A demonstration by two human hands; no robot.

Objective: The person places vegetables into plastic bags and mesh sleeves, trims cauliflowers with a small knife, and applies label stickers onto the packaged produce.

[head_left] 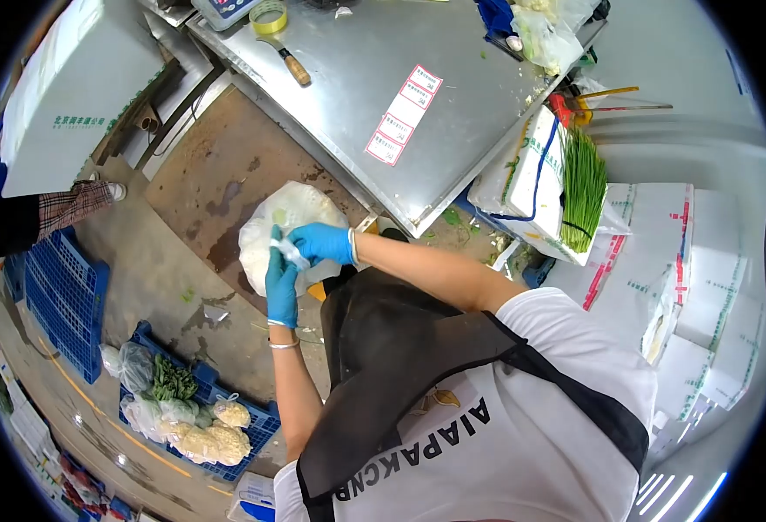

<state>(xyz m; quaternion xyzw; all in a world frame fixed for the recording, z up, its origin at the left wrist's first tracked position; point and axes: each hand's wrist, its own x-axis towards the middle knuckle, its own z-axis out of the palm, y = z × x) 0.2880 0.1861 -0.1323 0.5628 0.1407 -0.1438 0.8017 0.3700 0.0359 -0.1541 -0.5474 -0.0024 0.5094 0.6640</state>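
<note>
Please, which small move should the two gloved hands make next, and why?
Probably the right hand should gently twist the gathered white plastic while the left hand steadies it. Both hands meet at this plastic, which seems to be the neck of the pale bag beyond them; whether it is already tied cannot be seen.

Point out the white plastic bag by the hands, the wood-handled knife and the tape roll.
White plastic bag (pixel 264 223): head view, on its bulging body.
Wood-handled knife (pixel 295 68): head view, on the wooden handle.
Tape roll (pixel 271 29): head view, on its lower rim.
</note>
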